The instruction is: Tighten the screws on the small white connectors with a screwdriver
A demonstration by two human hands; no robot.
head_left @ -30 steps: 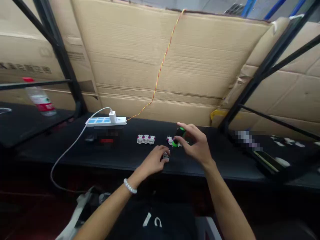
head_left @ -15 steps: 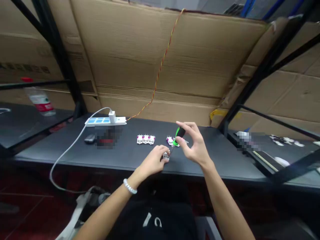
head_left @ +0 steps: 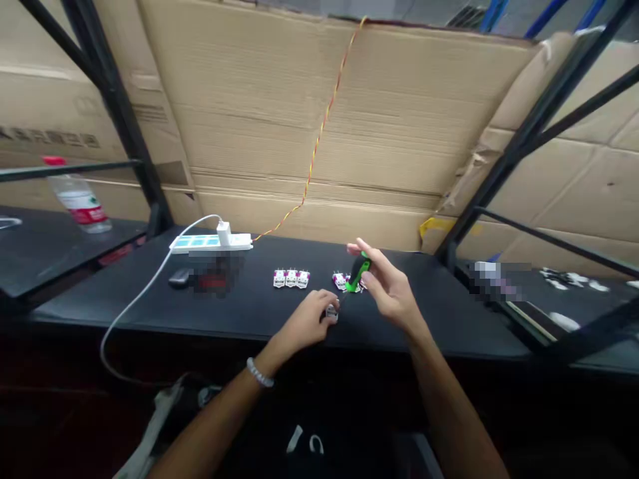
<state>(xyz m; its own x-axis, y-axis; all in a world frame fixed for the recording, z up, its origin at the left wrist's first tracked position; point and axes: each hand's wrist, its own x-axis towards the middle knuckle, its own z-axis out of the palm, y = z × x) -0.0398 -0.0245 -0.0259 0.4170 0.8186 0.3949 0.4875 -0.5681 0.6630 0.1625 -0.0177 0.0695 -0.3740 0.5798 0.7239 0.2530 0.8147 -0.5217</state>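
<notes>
My left hand [head_left: 305, 322] rests on the black table [head_left: 249, 309] with its fingers closed on a small white connector block [head_left: 331, 312]. My right hand [head_left: 387, 286] grips the green and black handle of a screwdriver [head_left: 357, 274], whose thin shaft slants down to the block. Just behind the screwdriver lie more small white and magenta blocks [head_left: 341, 281]. A row of three such blocks [head_left: 291, 278] stands further left.
A white power strip [head_left: 210, 242] with a plugged charger and a white cable sits at the back left, and a small dark object [head_left: 178, 277] lies in front of it. A water bottle [head_left: 77, 197] stands far left. Cardboard walls and black frame bars enclose the bench.
My right hand has turned around the screwdriver handle, its fingers shifting their grip. My left hand has stayed on the block.
</notes>
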